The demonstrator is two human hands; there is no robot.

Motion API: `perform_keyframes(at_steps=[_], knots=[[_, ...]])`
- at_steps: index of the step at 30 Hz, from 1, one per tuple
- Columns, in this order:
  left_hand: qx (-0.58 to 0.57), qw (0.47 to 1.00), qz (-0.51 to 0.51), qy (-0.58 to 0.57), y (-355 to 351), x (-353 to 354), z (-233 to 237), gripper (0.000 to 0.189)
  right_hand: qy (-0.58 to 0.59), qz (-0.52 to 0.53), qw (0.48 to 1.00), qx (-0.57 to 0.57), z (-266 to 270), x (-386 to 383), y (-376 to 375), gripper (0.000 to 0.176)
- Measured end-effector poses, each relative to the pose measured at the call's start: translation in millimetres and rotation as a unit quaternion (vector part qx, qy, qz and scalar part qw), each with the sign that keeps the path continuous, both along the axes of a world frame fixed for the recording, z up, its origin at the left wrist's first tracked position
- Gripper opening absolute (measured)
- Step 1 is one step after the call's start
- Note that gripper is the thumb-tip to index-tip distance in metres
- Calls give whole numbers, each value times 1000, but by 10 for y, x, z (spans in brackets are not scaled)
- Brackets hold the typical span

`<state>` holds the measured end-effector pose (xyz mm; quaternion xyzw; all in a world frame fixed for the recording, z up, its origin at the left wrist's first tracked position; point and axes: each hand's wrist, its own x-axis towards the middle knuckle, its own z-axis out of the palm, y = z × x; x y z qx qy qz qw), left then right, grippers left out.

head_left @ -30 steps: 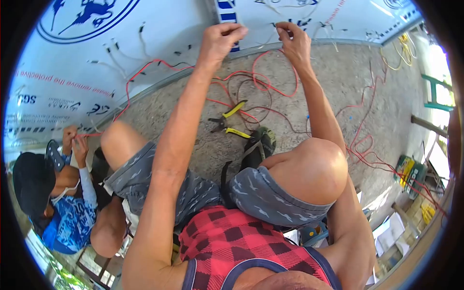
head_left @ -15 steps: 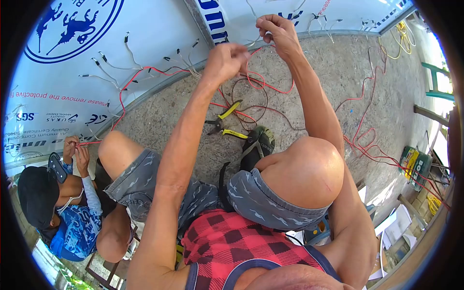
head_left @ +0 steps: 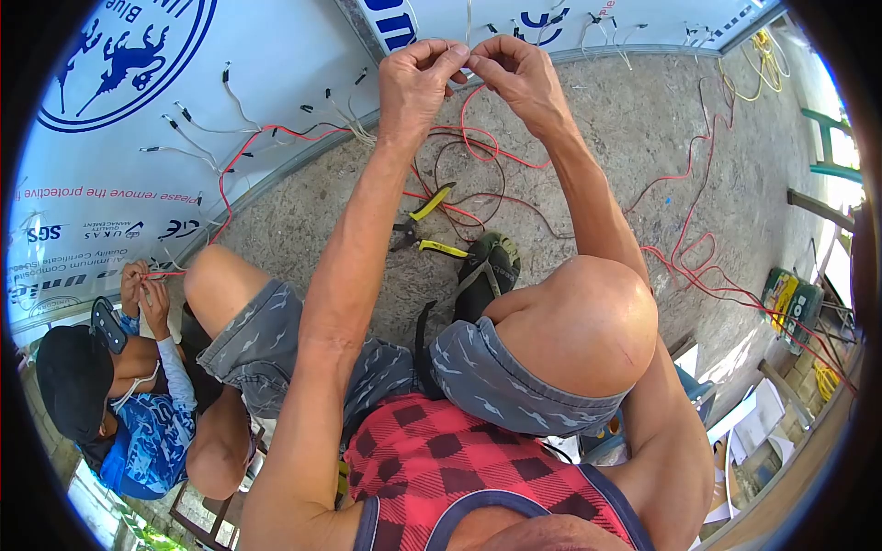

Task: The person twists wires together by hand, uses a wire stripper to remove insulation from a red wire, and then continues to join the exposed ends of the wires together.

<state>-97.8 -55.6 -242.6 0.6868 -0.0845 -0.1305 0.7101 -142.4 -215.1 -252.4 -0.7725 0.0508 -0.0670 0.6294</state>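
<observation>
Both hands meet in front of the white panel (head_left: 276,46), fingertips touching. My left hand (head_left: 424,87) is pinched shut on a thin wire. My right hand (head_left: 522,81) pinches the end of a white wire (head_left: 469,23) that comes down from the panel. The joint between the fingertips is too small to make out. On the concrete below lie red wire (head_left: 501,151) in loose loops and a pair of pliers with yellow handles (head_left: 432,204), their jaws spread.
Short white wires with black tips (head_left: 230,87) stick out along the panel. At the left, a co-worker's hands (head_left: 147,289) hold red wire. More red wires (head_left: 689,266) run right to a green box (head_left: 792,308). A sandal-clad foot (head_left: 489,271) rests near the pliers.
My left hand has moved up and right, and my right hand slightly down and left, so their fingertips now meet. The pliers and the co-worker's hands stay put.
</observation>
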Motion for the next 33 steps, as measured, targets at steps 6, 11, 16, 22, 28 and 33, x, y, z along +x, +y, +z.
perform_keyframes(at_steps=[6,11,16,22,28,33], knots=[[38,998,-18,-42,-24,45,46,19,0,-30,997,75,144,-10,-39,26],[84,992,-14,-88,-39,69,55,19,-42,-15,999,8,88,99,-56,27],[127,985,16,-117,-35,100,97,21,-46,-6,990,-132,240,124,-56,28],[136,982,18,-133,-16,175,94,23,-63,13,983,-172,103,241,-172,26],[270,938,-141,-166,237,466,484,23,-160,105,954,-230,379,269,-204,15],[301,925,-132,-189,221,589,726,20,-236,78,925,-289,465,365,-151,12]])
